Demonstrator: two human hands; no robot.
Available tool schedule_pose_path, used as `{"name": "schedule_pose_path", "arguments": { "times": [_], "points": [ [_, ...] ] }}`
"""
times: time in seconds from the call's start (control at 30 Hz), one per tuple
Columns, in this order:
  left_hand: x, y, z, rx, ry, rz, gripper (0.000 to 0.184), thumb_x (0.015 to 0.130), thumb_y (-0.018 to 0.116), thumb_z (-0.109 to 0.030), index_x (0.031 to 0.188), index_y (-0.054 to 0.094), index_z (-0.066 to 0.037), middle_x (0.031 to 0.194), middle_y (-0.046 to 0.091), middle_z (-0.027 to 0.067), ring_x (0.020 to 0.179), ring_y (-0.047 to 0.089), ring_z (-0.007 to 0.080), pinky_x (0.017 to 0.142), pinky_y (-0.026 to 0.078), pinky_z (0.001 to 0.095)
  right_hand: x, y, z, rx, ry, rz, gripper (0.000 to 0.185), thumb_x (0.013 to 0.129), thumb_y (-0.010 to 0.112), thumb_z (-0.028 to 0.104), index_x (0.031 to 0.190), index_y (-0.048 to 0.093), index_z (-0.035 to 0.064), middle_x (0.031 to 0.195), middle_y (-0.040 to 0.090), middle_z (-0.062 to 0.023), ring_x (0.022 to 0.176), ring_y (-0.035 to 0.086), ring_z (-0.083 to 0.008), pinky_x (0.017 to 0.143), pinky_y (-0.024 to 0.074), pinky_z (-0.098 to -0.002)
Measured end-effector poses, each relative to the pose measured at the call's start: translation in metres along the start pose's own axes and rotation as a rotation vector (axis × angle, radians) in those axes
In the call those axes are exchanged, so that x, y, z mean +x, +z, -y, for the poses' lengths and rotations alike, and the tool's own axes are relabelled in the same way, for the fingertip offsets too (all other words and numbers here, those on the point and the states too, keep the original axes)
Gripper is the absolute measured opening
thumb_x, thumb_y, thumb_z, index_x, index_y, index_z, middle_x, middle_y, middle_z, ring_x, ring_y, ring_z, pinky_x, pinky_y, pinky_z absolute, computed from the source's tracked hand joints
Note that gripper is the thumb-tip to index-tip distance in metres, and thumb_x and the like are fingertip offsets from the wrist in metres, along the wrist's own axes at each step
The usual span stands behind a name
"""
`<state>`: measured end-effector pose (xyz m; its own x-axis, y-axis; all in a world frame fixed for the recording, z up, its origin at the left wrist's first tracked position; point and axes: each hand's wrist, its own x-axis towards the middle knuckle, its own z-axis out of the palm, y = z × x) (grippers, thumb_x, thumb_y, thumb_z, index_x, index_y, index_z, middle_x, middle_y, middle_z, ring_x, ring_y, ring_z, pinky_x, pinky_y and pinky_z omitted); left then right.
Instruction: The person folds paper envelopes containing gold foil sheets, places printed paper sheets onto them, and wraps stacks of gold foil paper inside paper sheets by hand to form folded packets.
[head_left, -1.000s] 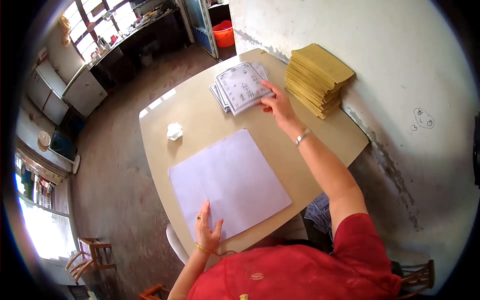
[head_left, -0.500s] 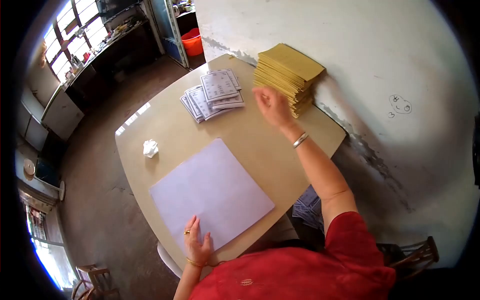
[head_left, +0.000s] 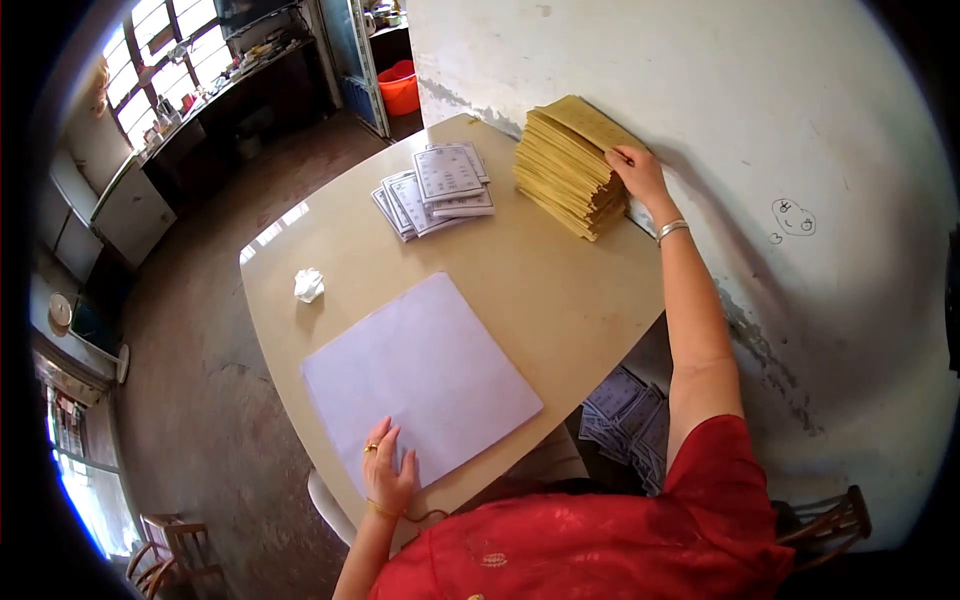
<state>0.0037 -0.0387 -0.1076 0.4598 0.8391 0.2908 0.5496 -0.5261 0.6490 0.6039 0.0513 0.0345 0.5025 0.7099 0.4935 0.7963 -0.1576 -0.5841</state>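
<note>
My left hand point(head_left: 390, 472) lies on the near edge of a large pale lavender sheet of paper point(head_left: 430, 365), fingers stretched out and somewhat apart. At the far right of the table, my right hand point(head_left: 643, 178) pinches the near right corner of the top piece in a tall stack of yellow paper point(head_left: 565, 170). Whether these are envelopes or folded sheets I cannot tell. That top piece looks slightly raised at the pinched corner. Left of the stack sits a pile of white printed paper packets point(head_left: 440, 185), loosely overlapping.
A crumpled white paper ball point(head_left: 309, 285) rests on the table's left side. The beige table point(head_left: 560, 300) stands against a white wall point(head_left: 700, 90). More printed papers point(head_left: 628, 415) lie below its right edge. A red bucket point(head_left: 398, 88) stands by the doorway, and wooden chairs point(head_left: 165, 550) are nearby.
My right hand has moved right from in front of the yellow stack to its top corner and closed on the top piece. My left hand stays on the lavender sheet. The view has shifted slightly.
</note>
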Motion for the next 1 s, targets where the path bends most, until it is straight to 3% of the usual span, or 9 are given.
{"name": "schedule_pose_path", "arguments": {
  "times": [0.23,0.3,0.4,0.5,0.57,0.7,0.83,0.93,1.0],
  "points": [
    [0.000,0.000,0.009,0.014,0.040,0.015,0.043,0.077,0.068,-0.004,0.119,0.059,0.000,0.133,0.055,0.0207,0.123,0.052,0.0386,0.105,0.040,0.0438,0.009,0.007,-0.012,0.005,-0.152,-0.363,0.033,0.091,0.061,0.035,0.092,0.068,0.0026,0.076,0.066,-0.0185,0.071,0.064,-0.0362,0.067,0.0493,-0.0409],
    [-0.001,0.001,0.012,-0.013,0.036,0.016,0.043,0.078,0.068,-0.005,0.119,0.059,0.000,0.132,0.056,0.0205,0.123,0.051,0.0391,0.105,0.040,0.0440,-0.004,0.002,0.035,0.075,-0.252,-0.406,0.032,0.094,0.061,0.033,0.097,0.067,0.0016,0.073,0.066,-0.0118,0.064,0.060,-0.0260,0.065,0.0488,-0.0366],
    [0.001,-0.004,0.007,-0.070,-0.026,0.035,0.042,0.078,0.068,-0.006,0.118,0.059,-0.001,0.130,0.058,0.0189,0.123,0.051,0.0382,0.105,0.040,0.0437,-0.053,-0.003,0.126,0.268,-0.257,-0.267,0.025,0.097,0.062,0.023,0.102,0.065,-0.0007,0.062,0.053,-0.0036,0.057,0.045,-0.0094,0.055,0.0407,-0.0270],
    [0.002,-0.007,0.010,-0.056,0.030,0.028,0.040,0.078,0.068,-0.005,0.117,0.060,-0.001,0.129,0.058,0.0179,0.123,0.052,0.0368,0.105,0.041,0.0430,-0.099,0.027,0.165,0.140,-0.549,-0.177,0.020,0.094,0.065,0.018,0.101,0.065,0.0000,0.061,0.054,-0.0097,0.049,0.046,-0.0167,0.048,0.0387,-0.0309],
    [0.002,-0.007,0.010,-0.059,0.016,0.033,0.039,0.078,0.068,-0.006,0.116,0.061,-0.001,0.128,0.059,0.0176,0.123,0.052,0.0364,0.105,0.041,0.0429,-0.141,0.047,0.191,0.130,-0.542,0.030,0.018,0.093,0.064,0.016,0.104,0.065,0.0020,0.065,0.058,-0.0120,0.050,0.050,-0.0240,0.049,0.0413,-0.0339],
    [0.006,-0.007,0.010,-0.109,-0.007,0.036,0.039,0.077,0.068,-0.004,0.115,0.063,0.000,0.124,0.061,0.0173,0.123,0.052,0.0367,0.104,0.041,0.0425,-0.193,0.082,0.224,0.129,-0.811,0.141,0.027,0.088,0.062,0.007,0.114,0.065,0.0118,0.097,0.070,-0.0103,0.072,0.066,-0.0260,0.062,0.0522,-0.0347],
    [0.006,-0.014,0.013,-0.218,-0.086,0.098,0.043,0.083,0.065,-0.002,0.126,0.058,-0.001,0.130,0.059,0.0153,0.125,0.052,0.0320,0.105,0.042,0.0396,-0.261,0.111,0.243,0.103,-0.999,0.226,0.039,0.084,0.058,0.007,0.123,0.063,0.0094,0.123,0.064,-0.0108,0.108,0.064,-0.0248,0.084,0.0517,-0.0371],
    [0.002,0.005,0.024,-0.805,-0.298,-0.150,0.050,0.091,0.059,-0.004,0.139,0.046,-0.003,0.138,0.053,0.0133,0.127,0.051,0.0252,0.105,0.041,0.0361,-0.319,0.139,0.234,0.004,-1.023,0.504,0.039,0.087,0.052,0.014,0.123,0.060,0.0003,0.122,0.062,-0.0211,0.118,0.059,-0.0307,0.091,0.0488,-0.0388],
    [0.003,0.004,0.033,-0.861,-0.336,-0.140,0.054,0.097,0.053,-0.006,0.148,0.034,-0.004,0.144,0.046,0.0128,0.128,0.048,0.0215,0.106,0.041,0.0342,-0.339,0.147,0.229,-0.097,-1.044,0.528,0.039,0.087,0.052,0.014,0.123,0.060,-0.0008,0.122,0.062,-0.0211,0.118,0.059,-0.0305,0.091,0.0487,-0.0385]
  ]
}}
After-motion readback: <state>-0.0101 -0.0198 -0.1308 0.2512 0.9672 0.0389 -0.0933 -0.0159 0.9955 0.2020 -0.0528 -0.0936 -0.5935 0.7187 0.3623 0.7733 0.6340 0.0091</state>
